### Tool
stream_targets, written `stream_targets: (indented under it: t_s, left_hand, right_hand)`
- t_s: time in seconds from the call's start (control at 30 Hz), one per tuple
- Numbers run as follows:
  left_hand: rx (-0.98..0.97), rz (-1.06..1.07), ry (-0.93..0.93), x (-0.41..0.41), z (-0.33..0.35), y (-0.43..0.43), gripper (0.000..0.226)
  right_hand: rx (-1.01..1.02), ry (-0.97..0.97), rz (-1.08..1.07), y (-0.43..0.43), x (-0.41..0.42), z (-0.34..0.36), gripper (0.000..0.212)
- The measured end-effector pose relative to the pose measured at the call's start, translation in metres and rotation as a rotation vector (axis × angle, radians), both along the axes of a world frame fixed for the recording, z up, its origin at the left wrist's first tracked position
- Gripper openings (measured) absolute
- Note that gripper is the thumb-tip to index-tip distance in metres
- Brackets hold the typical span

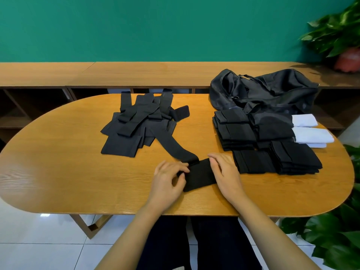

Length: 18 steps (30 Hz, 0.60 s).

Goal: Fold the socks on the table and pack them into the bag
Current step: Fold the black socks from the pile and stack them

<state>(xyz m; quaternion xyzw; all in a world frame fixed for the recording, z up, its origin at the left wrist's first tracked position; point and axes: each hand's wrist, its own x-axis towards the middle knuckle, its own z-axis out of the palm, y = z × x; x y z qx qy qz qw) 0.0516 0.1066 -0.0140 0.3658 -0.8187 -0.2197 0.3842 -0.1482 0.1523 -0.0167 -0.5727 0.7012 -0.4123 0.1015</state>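
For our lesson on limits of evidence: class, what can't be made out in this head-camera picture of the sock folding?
Inside of the bag: head view, its own slumped fabric covers it.
Count in the folded stacks: head view, black layers merge.
Edges of the sock: head view, under the left hand and right hand.

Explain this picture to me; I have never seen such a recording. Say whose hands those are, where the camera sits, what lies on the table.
No machine here: a person's two bare hands, filmed by a head-worn camera looking down. The left hand pinches a black sock on the wooden table; the right hand rests on its other end. Behind lies a heap of unfolded socks; to the right, folded stacks, white folded pieces and a black bag.
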Motion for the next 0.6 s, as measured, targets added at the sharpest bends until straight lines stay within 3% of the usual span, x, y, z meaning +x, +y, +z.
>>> stream_targets:
  t_s: [0.1, 0.2, 0.3, 0.6]
  left_hand:
    - [0.024, 0.191, -0.215, -0.001, 0.0, -0.014, 0.034]
    - [0.118, 0.204, -0.349, -0.005, 0.003, -0.028, 0.047]
    - [0.148, 0.155, -0.488, -0.01, 0.004, -0.039, 0.049]
    - [0.182, -0.019, -0.496, -0.027, 0.017, -0.06, 0.045]
  right_hand:
    - [-0.003, 0.068, 0.028, 0.001, 0.002, -0.001, 0.043]
    - [-0.006, 0.085, 0.025, 0.002, 0.002, -0.001, 0.052]
    - [0.025, 0.108, 0.024, 0.002, 0.003, 0.0, 0.046]
    - [0.021, 0.174, -0.01, 0.007, 0.004, -0.001, 0.028]
